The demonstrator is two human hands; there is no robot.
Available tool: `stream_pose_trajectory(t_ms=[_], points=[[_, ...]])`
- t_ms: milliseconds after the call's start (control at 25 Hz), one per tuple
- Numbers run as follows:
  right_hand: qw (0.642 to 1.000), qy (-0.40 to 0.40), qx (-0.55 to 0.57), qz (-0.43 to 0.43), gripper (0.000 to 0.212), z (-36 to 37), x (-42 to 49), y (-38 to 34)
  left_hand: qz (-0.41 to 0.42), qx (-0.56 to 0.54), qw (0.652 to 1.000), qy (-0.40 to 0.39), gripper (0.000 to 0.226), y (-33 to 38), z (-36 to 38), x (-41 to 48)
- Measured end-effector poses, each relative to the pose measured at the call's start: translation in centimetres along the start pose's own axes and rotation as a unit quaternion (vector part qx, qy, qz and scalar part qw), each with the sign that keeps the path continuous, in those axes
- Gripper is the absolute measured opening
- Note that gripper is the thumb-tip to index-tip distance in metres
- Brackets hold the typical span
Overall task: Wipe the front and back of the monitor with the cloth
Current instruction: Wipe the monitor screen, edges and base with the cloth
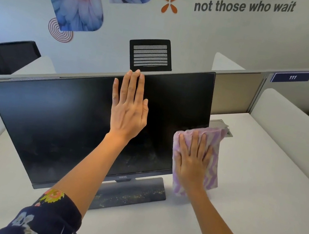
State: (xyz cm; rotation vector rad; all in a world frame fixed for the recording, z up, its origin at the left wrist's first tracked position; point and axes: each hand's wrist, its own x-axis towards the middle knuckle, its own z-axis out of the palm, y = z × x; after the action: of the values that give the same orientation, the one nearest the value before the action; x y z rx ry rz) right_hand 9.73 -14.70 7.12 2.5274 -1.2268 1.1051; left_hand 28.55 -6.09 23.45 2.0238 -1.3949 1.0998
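The monitor is stood on the bench, its top edge touched by the straight, released fingers of the left hand. The cloth is pressed to its lower right corner beneath the flat, released fingers of the right hand.

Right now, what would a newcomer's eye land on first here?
The big dark monitor fills the middle of the white desk, its screen smudged low down. The left hand lies flat on the upper screen, fingertips at the top edge, while the right hand presses a purple-and-white cloth against the lower right edge. Behind, large flower prints brighten the wall.
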Motion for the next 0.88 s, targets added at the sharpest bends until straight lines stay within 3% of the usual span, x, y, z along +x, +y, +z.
stream_pose_trajectory(t_ms=[200, 440, 640, 800, 880], points=[[0.994, 0.081, 0.071, 0.036, 0.06, -4.2, 9.5, -4.3, -0.008, -0.003, 1.0, -0.001, 0.06, 0.3, 0.0, 0.1], [0.992, 0.052, 0.031, -0.111, 0.057, 0.1, 3.3, -4.5, 0.005, -0.002, 1.0, -0.002, 0.06, 0.1, -0.1, 0.1], [0.999, 0.014, 0.003, -0.046, 0.061, 1.0, -0.7, -0.2, 0.0, -0.006, 1.0, 0.001, 0.059, 0.1, -0.1, 0.1], [0.996, 0.067, 0.032, 0.049, 0.06, -2.2, 6.1, -0.7, -0.001, -0.009, 1.0, 0.0, 0.059, 0.1, -0.1, 0.1], [0.993, 0.089, 0.062, 0.056, 0.058, -3.7, 9.5, -2.4, -0.005, -0.011, 1.0, -0.002, 0.059, 0.2, -0.1, 0.1]])
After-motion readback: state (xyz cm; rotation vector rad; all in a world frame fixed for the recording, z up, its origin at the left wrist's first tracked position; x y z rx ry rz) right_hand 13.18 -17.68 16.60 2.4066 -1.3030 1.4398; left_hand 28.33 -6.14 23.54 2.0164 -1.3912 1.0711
